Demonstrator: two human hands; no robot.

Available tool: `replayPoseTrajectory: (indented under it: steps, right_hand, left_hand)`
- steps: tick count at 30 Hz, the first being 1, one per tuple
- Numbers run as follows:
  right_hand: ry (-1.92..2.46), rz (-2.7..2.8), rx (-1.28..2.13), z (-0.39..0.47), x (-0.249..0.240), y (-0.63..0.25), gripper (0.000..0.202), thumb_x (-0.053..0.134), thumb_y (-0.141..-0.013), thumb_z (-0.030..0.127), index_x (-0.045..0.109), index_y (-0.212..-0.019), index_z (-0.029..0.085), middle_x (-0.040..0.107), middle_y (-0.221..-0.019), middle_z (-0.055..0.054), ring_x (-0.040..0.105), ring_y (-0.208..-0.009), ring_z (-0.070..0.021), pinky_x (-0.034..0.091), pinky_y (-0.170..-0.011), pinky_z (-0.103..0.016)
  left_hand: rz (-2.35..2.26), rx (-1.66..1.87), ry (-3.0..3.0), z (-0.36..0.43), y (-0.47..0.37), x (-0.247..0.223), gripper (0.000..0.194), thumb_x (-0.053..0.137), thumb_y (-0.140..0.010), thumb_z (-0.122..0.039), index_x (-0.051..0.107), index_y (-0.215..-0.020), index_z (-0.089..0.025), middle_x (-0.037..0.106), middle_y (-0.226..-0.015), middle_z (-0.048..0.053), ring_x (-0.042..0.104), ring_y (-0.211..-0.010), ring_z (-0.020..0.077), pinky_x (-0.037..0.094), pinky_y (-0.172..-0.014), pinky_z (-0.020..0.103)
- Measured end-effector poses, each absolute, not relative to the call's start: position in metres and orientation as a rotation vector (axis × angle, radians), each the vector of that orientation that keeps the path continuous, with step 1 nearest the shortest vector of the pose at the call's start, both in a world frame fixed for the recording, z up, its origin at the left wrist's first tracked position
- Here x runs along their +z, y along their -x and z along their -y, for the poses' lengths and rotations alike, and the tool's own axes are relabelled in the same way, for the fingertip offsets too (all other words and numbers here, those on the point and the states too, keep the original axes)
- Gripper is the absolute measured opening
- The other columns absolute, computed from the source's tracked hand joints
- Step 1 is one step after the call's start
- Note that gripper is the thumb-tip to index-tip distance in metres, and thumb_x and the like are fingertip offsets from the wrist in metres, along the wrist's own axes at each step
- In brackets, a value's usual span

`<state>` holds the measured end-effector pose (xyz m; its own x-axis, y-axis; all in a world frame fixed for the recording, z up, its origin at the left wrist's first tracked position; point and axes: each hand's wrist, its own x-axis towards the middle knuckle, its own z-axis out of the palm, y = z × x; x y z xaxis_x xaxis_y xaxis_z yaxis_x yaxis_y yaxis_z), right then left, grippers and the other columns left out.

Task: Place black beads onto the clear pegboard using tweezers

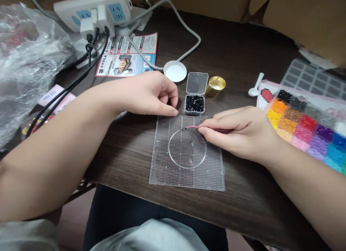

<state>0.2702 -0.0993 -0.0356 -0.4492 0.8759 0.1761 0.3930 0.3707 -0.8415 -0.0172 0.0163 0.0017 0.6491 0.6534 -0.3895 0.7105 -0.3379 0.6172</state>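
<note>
Clear pegboard, 1: left hand grip clenched at edge; right hand grip pinches 1 tweezers.

Black beads – gold cap – pink tweezers – clear pegboard.

Dark wood-grain table; brown cardboard, perhaps boxes, along its far edge; pinkish floor below; even light.

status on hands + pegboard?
Left hand pinches pegboard top-left corner. Right hand grips tweezers, tip over the board's top. Black bead box open just behind; nothing in the way.
</note>
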Motion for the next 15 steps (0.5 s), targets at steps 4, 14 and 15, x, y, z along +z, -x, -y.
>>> replayPoseTrajectory:
  steps: [4,14,15]
  right_hand:
    - [1.092,2.052,0.951,0.102,-0.036,-0.272,0.023,0.090,-0.114,0.023,0.104,-0.098,0.031,0.083,-0.073,0.001,0.071,-0.057,-0.0148,0.053,-0.052,-0.029]
    - [1.115,2.058,0.916,0.105,-0.035,-0.274,0.020,0.089,-0.111,0.022,0.106,-0.106,0.030,0.091,-0.082,0.001,0.075,-0.058,-0.0143,0.055,-0.052,-0.027]
    - [1.117,2.054,0.918,0.105,-0.035,-0.274,0.019,0.090,-0.111,0.022,0.106,-0.107,0.031,0.091,-0.083,0.001,0.075,-0.058,-0.0146,0.056,-0.051,-0.027]
  left_hand:
    - [-1.090,-0.148,-2.042,-0.013,0.016,0.008,0.023,0.097,-0.090,-0.042,0.081,-0.099,-0.028,0.070,-0.066,-0.003,0.058,-0.065,0.0183,0.042,-0.067,0.039]
    - [-1.100,-0.091,-2.051,-0.005,0.015,0.011,0.023,0.092,-0.094,-0.042,0.076,-0.092,-0.026,0.066,-0.063,-0.004,0.055,-0.066,0.0171,0.040,-0.071,0.039]
    - [-1.095,-0.114,-2.045,-0.006,0.014,0.012,0.022,0.093,-0.093,-0.041,0.076,-0.091,-0.027,0.066,-0.063,-0.004,0.055,-0.065,0.0173,0.040,-0.070,0.039]
